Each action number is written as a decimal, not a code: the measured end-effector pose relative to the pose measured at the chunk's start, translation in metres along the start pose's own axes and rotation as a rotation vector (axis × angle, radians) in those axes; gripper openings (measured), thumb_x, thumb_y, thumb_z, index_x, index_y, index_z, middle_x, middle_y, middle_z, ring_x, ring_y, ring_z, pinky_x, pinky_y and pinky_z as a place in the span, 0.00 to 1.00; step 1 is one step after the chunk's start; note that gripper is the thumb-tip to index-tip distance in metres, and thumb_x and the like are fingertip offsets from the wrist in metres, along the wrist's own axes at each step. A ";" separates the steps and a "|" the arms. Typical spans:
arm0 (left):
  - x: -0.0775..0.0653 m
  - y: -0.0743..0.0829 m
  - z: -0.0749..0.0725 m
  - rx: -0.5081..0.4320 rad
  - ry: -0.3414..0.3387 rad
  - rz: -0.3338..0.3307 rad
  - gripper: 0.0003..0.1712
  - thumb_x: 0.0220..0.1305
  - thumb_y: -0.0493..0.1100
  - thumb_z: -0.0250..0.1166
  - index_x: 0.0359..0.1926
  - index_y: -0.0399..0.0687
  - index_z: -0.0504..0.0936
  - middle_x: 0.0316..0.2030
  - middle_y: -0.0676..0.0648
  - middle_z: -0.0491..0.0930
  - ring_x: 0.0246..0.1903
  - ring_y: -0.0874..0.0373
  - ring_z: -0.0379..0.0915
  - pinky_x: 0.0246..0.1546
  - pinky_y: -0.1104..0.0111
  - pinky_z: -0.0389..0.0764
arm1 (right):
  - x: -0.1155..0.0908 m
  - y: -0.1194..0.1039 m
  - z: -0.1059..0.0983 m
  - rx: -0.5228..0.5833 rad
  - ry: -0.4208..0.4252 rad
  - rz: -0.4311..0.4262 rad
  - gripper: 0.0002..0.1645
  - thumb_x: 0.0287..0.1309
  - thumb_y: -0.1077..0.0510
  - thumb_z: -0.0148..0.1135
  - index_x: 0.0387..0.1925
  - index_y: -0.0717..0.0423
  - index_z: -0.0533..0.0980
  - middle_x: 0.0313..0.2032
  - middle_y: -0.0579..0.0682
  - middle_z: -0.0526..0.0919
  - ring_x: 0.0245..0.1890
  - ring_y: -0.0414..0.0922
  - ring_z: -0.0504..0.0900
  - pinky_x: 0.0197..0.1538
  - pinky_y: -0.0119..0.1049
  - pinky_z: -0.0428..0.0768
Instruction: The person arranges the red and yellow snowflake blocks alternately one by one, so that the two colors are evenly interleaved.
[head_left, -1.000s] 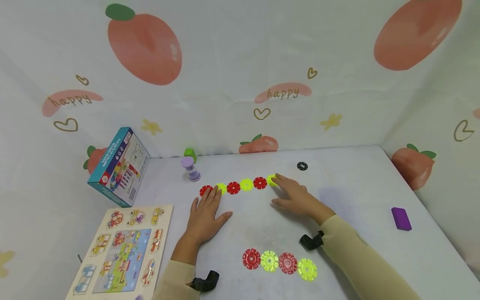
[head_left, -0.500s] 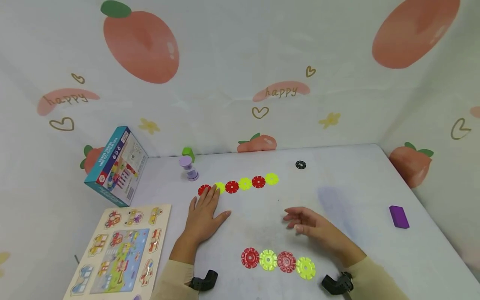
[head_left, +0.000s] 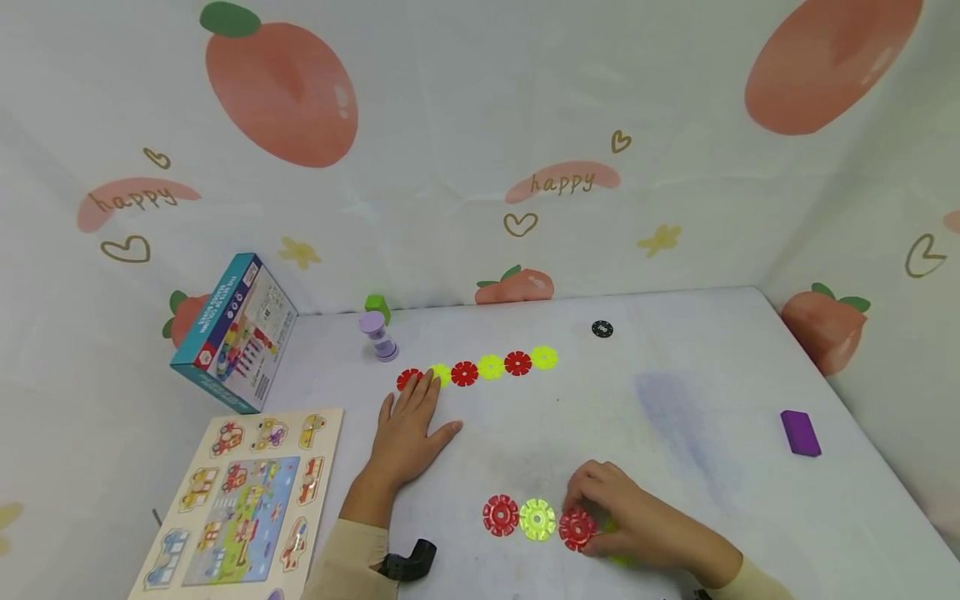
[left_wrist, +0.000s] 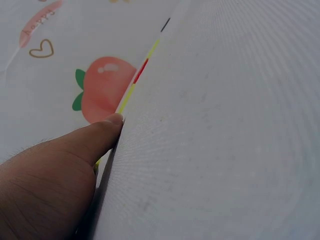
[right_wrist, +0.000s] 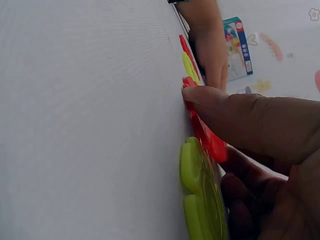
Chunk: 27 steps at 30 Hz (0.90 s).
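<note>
My left hand point(head_left: 405, 433) lies flat with fingers extended over the left end of the far row, fingertips at a red notched disc point(head_left: 408, 380) and a yellow one point(head_left: 441, 375). In the near row, my right hand point(head_left: 633, 517) pinches a red notched disc point(head_left: 577, 531) between thumb and fingers. The right wrist view shows the thumb point(right_wrist: 240, 107) on that red disc point(right_wrist: 216, 147), with a yellow disc point(right_wrist: 202, 192) close by. In the head view that yellow disc is mostly under the right hand. Left of it lie another red disc point(head_left: 501, 515) and a yellow disc point(head_left: 537, 520).
The far row continues rightward with alternating red and yellow discs, ending at a yellow one point(head_left: 544, 357). A black chip point(head_left: 602, 329), purple block point(head_left: 801, 433), purple hourglass point(head_left: 378, 337) and green block point(head_left: 378, 308) stand around. At left are a box point(head_left: 238, 333) and a vehicle puzzle board point(head_left: 330, 450).
My right hand has left the far row's right end, come back toward the near row and taken hold of the red disc there. My left hand has stayed in place.
</note>
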<state>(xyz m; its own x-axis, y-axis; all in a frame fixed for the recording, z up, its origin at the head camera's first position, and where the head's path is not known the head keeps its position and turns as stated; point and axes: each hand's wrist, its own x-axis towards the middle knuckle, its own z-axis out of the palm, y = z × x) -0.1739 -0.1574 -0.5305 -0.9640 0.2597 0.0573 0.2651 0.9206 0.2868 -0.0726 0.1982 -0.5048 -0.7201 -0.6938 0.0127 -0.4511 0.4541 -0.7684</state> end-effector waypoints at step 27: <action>0.000 0.000 0.001 0.001 0.007 0.003 0.50 0.61 0.72 0.51 0.75 0.54 0.50 0.74 0.52 0.43 0.72 0.53 0.31 0.66 0.44 0.34 | 0.093 0.069 -0.073 -0.062 0.394 0.345 0.45 0.61 0.46 0.62 0.72 0.55 0.55 0.71 0.54 0.54 0.68 0.59 0.53 0.63 0.59 0.60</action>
<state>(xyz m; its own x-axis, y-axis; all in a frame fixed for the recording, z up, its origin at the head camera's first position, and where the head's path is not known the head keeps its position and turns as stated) -0.1744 -0.1574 -0.5317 -0.9632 0.2608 0.0645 0.2682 0.9199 0.2860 -0.2092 0.2062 -0.5099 -0.9705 -0.2407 0.0148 -0.1748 0.6597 -0.7309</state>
